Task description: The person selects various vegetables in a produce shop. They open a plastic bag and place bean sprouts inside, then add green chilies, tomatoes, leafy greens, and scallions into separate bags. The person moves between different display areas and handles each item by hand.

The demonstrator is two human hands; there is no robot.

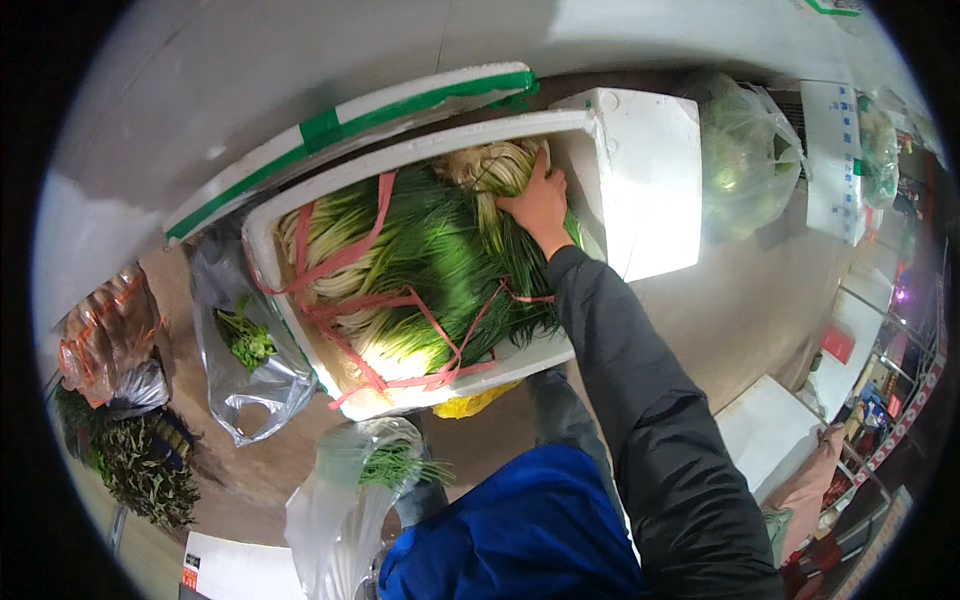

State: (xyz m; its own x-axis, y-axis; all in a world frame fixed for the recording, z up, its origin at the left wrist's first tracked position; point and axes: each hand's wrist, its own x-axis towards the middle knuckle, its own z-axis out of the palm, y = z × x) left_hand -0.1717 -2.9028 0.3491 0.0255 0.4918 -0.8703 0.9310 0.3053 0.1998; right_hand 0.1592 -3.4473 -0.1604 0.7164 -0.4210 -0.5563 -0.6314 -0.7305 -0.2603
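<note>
A white foam box (262, 232) stands before me, filled with bundles of green onions (442, 255), their pale ends to the left. Pink ribbon (352, 262) lies loosely across them. My right hand (538, 199) reaches in at the box's far right corner, its fingers curled on the white root end of a bunch of green onions (491, 169); the thumb and fingertips are partly hidden. My left hand is out of view. Nearer to me, a translucent plastic bag (330, 495) has thin green leaves (397, 465) showing at its mouth.
A foam lid (345, 131) with green tape leans behind the box. Left are a grey plastic bag (247, 390) with leafy greens and a heap of dark leafy vegetables (142, 465). Right are another white foam box (652, 180) and a clear bag of vegetables (742, 157).
</note>
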